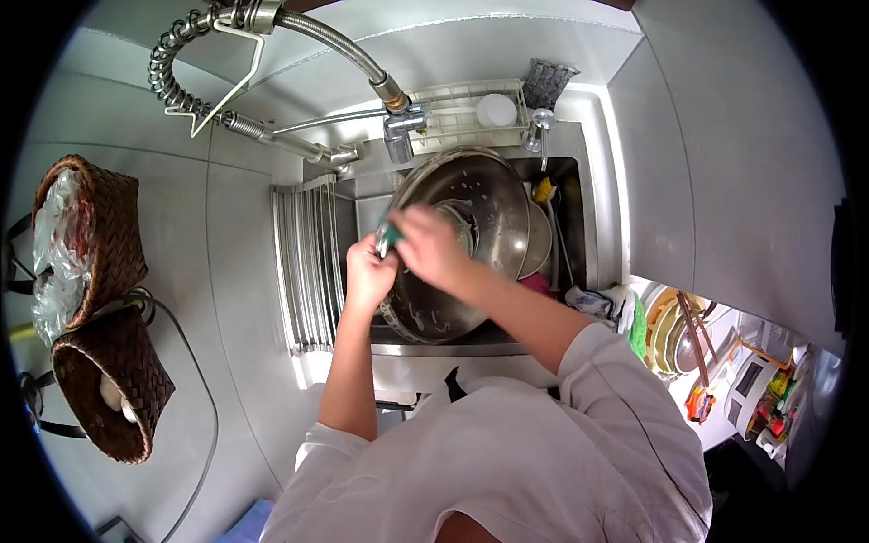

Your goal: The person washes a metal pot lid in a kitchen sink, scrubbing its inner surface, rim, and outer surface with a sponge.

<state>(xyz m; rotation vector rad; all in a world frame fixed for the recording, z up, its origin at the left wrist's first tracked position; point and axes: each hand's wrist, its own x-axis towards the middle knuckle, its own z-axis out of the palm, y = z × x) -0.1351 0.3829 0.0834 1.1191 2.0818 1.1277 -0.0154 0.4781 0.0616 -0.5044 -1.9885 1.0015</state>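
Left grip [368, 273] pinches a green item [388, 235]; right grip [429, 242], blurred beside it, closure unclear. Below both, a bowl [502, 222], probably to catch drips.

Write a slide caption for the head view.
Left hand and right hand meet at a green item near a metal bowl in a sink.
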